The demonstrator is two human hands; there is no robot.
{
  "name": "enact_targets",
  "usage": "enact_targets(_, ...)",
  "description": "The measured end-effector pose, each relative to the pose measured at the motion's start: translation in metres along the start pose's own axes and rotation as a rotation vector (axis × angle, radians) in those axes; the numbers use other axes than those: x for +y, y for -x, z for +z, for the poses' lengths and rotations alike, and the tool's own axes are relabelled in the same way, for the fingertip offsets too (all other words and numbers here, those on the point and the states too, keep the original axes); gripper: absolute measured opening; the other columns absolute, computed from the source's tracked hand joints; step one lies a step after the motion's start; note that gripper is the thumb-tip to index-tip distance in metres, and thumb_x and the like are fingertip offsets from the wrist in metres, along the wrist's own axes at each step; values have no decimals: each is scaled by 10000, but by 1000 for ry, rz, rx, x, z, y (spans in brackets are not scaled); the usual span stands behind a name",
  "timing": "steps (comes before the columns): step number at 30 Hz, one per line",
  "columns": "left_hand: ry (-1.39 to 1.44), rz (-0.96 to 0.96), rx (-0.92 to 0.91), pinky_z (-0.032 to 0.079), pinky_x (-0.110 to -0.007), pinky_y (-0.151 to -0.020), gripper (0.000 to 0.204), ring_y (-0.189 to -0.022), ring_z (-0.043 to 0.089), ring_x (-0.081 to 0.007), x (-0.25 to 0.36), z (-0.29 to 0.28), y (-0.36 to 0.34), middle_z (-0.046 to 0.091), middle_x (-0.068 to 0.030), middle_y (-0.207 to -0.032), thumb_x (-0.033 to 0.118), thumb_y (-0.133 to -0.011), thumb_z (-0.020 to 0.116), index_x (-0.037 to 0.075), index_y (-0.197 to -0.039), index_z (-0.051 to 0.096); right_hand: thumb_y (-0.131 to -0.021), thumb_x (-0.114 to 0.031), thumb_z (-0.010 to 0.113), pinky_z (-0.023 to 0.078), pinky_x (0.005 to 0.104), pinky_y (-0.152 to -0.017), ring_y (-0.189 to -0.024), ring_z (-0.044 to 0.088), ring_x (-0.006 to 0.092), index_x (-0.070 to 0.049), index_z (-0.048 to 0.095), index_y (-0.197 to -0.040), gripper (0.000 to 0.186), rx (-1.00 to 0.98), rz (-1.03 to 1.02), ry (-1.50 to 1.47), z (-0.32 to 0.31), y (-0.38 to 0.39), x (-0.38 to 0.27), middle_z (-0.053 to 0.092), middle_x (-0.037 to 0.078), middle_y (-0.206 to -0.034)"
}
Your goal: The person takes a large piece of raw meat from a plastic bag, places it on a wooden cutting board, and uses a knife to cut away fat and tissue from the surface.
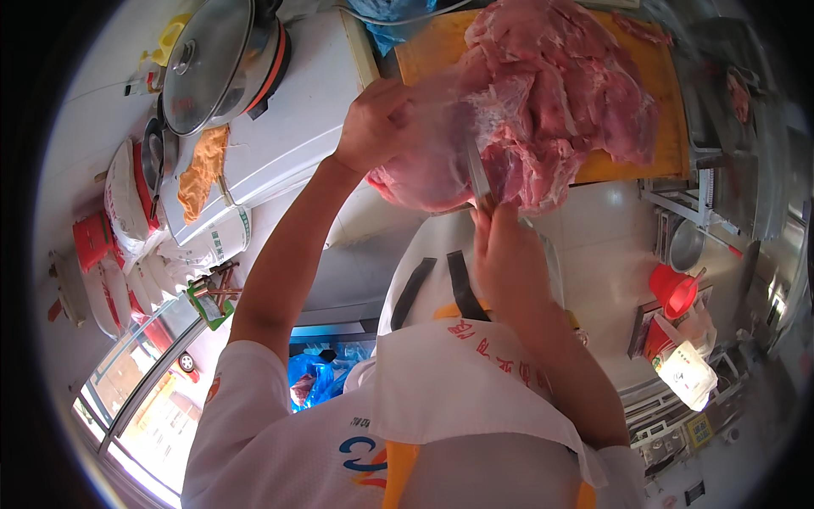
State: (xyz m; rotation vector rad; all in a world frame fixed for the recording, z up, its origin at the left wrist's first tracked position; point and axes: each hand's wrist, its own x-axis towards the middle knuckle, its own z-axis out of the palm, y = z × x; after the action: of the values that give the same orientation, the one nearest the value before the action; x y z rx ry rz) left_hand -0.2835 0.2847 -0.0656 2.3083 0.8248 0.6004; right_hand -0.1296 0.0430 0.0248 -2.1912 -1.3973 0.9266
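Note:
A large slab of raw meat (585, 93) lies across a yellow cutting board (674, 136), its near left part hanging past the board's front edge. My left hand (373, 125) grips the pale outer flap of the meat at its left side, fingers partly hidden behind it. In my right hand (511, 254) is a knife (477, 174), closed around the handle. The blade points away from me and lies against the meat near its middle; its tip cannot be made out among the folds.
Left of the board, a white counter (309, 93) carries a glass-lidded electric pan (216, 64) and an orange-brown cloth (203, 174). Blue plastic bags (390, 25) lie behind the board's left corner. A red bucket (672, 290) stands at the right, near a metal rack (691, 208).

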Motion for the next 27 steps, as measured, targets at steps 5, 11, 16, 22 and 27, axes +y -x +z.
enact_targets(5,27,20,-6,543,-354,-710,283,-773,645,-260,-8,-3,-1,632,-94,-866,3,-741,744,25,-1023,747,-1120,-265,553,572,546,-603,-697,709,472,14,484,-1084,289,-128,107,89,14,16,-1,687,255,-738)
enact_targets(11,61,26,-44,534,-343,-728,277,-792,642,-247,-13,-8,-4,626,-92,-879,18,-775,719,31,-1050,745,-1124,-300,536,589,560,-652,-716,716,484,7,494,-1085,313,-192,173,52,-1,35,-10,708,261,-768)
enact_targets(16,46,14,-119,543,-360,-767,286,-845,653,-254,-5,-18,-1,632,-104,-942,-21,-842,657,38,-1111,737,-1123,-294,531,596,564,-677,-738,720,494,1,504,-1073,300,-181,179,68,5,31,6,712,281,-790)
enact_targets(22,-102,85,-62,568,-424,-827,192,-925,667,-321,29,-32,4,634,-134,-993,-10,-991,631,33,-1151,728,-1127,-288,532,547,539,-664,-765,692,507,18,508,-1050,317,-176,217,-256,-26,64,25,685,289,-806)
enact_targets(27,-202,-137,-202,556,-441,-884,182,-1011,664,-350,83,-29,1,637,-137,-1082,109,-1008,673,43,-1176,693,-1124,-324,551,491,534,-654,-758,659,506,5,542,-1034,341,-112,149,-601,-26,26,40,669,286,-825)
